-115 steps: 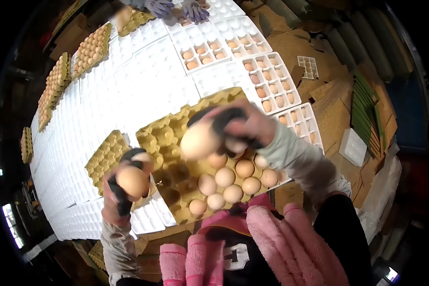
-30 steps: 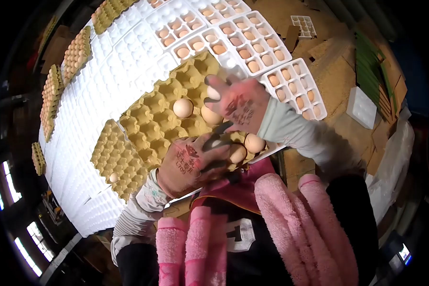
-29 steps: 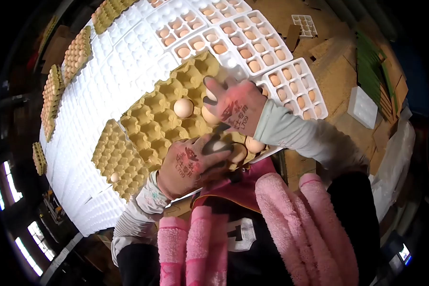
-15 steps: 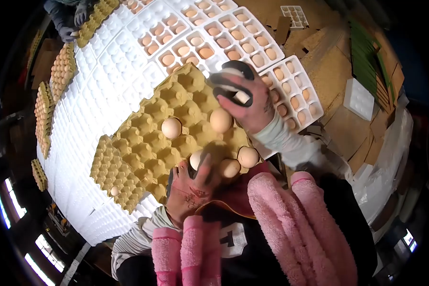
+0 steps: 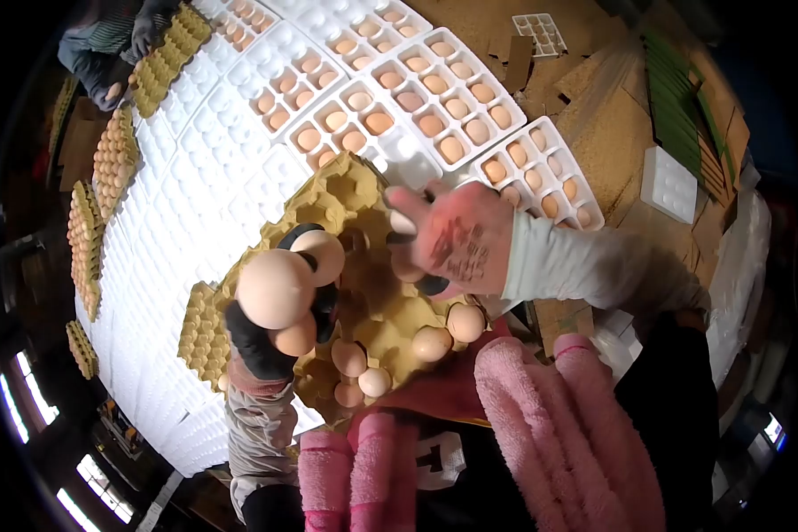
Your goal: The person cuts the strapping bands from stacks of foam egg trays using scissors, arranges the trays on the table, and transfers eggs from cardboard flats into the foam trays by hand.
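My left hand [image 5: 262, 341], in a dark-fingered glove, is closed around several eggs [image 5: 275, 288], raised above the left part of a yellow-brown pulp egg tray [image 5: 377, 301]. Over the tray's right side, my right hand [image 5: 461, 238] has its fingers curled round eggs [image 5: 404, 260], partly hidden and blurred. Near the front edge of the pulp tray lie loose eggs [image 5: 432, 344], some side by side. A second pulp tray [image 5: 206, 330] shows under its left side.
White plastic trays [image 5: 230, 133] cover the surface ahead and left; several at the back hold eggs [image 5: 434, 84]. Stacks of egg-filled pulp trays [image 5: 115, 164] line the left edge. Another person's gloved hand [image 5: 144, 37] is at the far left. Cardboard [image 5: 594, 115] lies at right.
My left hand has risen from the pulp tray's front and now holds several eggs. My right hand has come lower, onto the tray's right side. The pulp tray has shifted slightly.
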Motion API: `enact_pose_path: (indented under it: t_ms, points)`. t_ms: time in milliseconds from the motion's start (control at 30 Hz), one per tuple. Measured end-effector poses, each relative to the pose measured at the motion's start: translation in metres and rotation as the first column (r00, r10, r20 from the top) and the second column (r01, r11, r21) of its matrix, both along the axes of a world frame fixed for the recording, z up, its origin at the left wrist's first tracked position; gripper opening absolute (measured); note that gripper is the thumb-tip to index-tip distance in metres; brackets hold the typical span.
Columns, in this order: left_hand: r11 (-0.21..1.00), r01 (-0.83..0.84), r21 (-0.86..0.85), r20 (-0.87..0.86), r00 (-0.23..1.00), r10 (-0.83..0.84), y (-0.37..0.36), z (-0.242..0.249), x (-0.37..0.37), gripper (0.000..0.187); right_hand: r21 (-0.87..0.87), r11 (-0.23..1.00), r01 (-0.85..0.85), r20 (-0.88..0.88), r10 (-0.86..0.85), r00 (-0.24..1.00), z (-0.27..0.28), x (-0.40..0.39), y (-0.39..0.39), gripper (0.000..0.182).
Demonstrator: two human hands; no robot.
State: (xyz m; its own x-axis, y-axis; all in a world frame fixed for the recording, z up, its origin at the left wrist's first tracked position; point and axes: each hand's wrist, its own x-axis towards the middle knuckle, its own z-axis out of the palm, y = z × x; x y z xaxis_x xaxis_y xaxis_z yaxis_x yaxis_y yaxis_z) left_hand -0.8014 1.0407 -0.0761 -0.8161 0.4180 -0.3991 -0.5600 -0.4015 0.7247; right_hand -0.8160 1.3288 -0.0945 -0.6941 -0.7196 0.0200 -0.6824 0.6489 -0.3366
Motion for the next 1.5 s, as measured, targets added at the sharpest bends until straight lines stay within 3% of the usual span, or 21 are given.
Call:
enact_pose_path:
  t_ms: [67, 100, 167, 233, 300, 333, 367, 467, 567, 633, 700, 733, 800, 867, 933, 1033, 1133, 1233, 1367, 1433, 1500]
  points:
    - [0.919, 0.090, 0.383, -0.048, 0.996, -0.078, -0.005, -0.013, -0.017, 0.086, -0.448, 0.844, 0.293, 0.515, -0.024, 0.857, 0.001, -0.017, 0.027, 0.027]
    - [0.960, -0.010, 0.280, -0.038, 0.999, 0.021, -0.009, -0.014, -0.021, 0.088, -0.617, 0.530, 0.582, 0.736, 0.126, 0.665, -0.004, -0.023, 0.037, 0.031]
    - [0.974, -0.219, 0.056, -0.045, 0.974, 0.222, -0.018, -0.014, -0.024, 0.091, -0.343, -0.039, 0.939, 0.832, 0.451, 0.323, -0.051, -0.035, 0.048, 0.042]
    - [0.990, -0.132, 0.043, -0.113, 0.984, 0.136, -0.011, -0.003, -0.048, 0.092, -0.477, 0.099, 0.874, 0.878, 0.004, 0.479, -0.107, -0.041, 0.024, 0.046]
    - [0.924, -0.056, -0.378, -0.290, 0.955, -0.061, -0.001, 0.012, -0.077, 0.085, -0.328, 0.630, 0.704, 0.416, -0.572, 0.707, -0.130, -0.032, 0.008, 0.044]
    - [0.855, -0.068, -0.514, -0.424, 0.887, -0.184, 0.009, 0.019, -0.094, 0.080, -0.490, 0.141, 0.860, 0.840, -0.188, 0.509, -0.156, -0.030, 0.002, 0.039]
    - [0.802, -0.076, -0.592, -0.485, 0.829, -0.279, 0.020, 0.023, -0.109, 0.076, -0.239, -0.336, 0.911, 0.839, 0.400, 0.368, -0.189, -0.026, -0.006, 0.036]
    - [0.696, -0.013, -0.718, -0.474, 0.742, -0.475, 0.047, 0.017, -0.149, 0.062, 0.295, -0.602, 0.742, 0.515, 0.755, 0.407, -0.188, -0.030, -0.020, 0.038]
    - [0.605, -0.038, -0.795, -0.526, 0.540, -0.657, 0.085, -0.005, -0.174, 0.054, -0.117, -0.403, 0.907, 0.843, 0.443, 0.306, -0.193, -0.028, -0.007, 0.045]
    - [0.410, -0.157, -0.899, -0.439, 0.292, -0.850, 0.103, -0.026, -0.191, 0.053, -0.310, 0.282, 0.908, 0.834, -0.377, 0.402, -0.168, -0.026, 0.001, 0.050]
    - [0.243, -0.228, -0.943, -0.282, 0.161, -0.946, 0.125, -0.052, -0.202, 0.052, -0.339, 0.062, 0.939, 0.876, -0.342, 0.339, -0.160, -0.028, -0.002, 0.053]
    - [0.236, -0.305, -0.922, -0.256, 0.026, -0.966, 0.133, -0.072, -0.207, 0.052, -0.183, -0.510, 0.840, 0.947, 0.138, 0.290, -0.160, -0.034, -0.010, 0.053]
    - [0.027, -0.358, -0.933, 0.030, -0.154, -0.988, 0.151, -0.103, -0.214, 0.052, -0.107, -0.702, 0.704, 0.922, 0.194, 0.334, -0.155, -0.033, -0.010, 0.053]
    - [-0.036, -0.371, -0.928, 0.137, -0.249, -0.959, 0.160, -0.123, -0.222, 0.048, -0.431, -0.013, 0.902, 0.741, -0.575, 0.346, -0.130, -0.021, 0.004, 0.052]
    - [-0.003, -0.196, -0.981, 0.026, -0.113, -0.993, 0.160, -0.131, -0.222, 0.039, 0.039, 0.636, 0.771, 0.080, -0.771, 0.632, -0.109, 0.011, 0.017, 0.054]
    - [0.347, -0.054, -0.936, -0.349, 0.022, -0.937, 0.160, -0.099, -0.223, 0.028, -0.020, 0.626, 0.780, 0.146, -0.770, 0.621, -0.114, 0.054, 0.015, 0.054]
    - [0.367, 0.432, -0.824, -0.109, 0.514, -0.851, 0.168, -0.048, -0.206, 0.034, 0.219, 0.607, 0.764, 0.279, -0.789, 0.547, -0.138, 0.057, -0.007, 0.040]
    - [0.522, 0.370, -0.769, -0.420, 0.322, -0.848, 0.167, -0.031, -0.178, 0.040, -0.127, 0.587, 0.800, 0.331, -0.735, 0.592, -0.157, 0.072, 0.006, 0.045]
    - [0.459, 0.448, -0.767, -0.333, 0.333, -0.882, 0.177, -0.019, -0.141, 0.055, -0.603, 0.022, 0.798, 0.699, -0.468, 0.541, -0.151, 0.127, 0.008, 0.060]
    - [0.444, 0.425, -0.789, -0.366, 0.255, -0.895, 0.185, -0.020, -0.128, 0.050, -0.542, 0.007, 0.840, 0.716, -0.519, 0.467, -0.177, 0.133, -0.005, 0.059]
    - [0.348, 0.437, -0.829, -0.308, 0.163, -0.937, 0.199, -0.013, -0.114, 0.047, -0.379, 0.305, 0.874, 0.425, -0.782, 0.457, -0.183, 0.122, -0.002, 0.059]
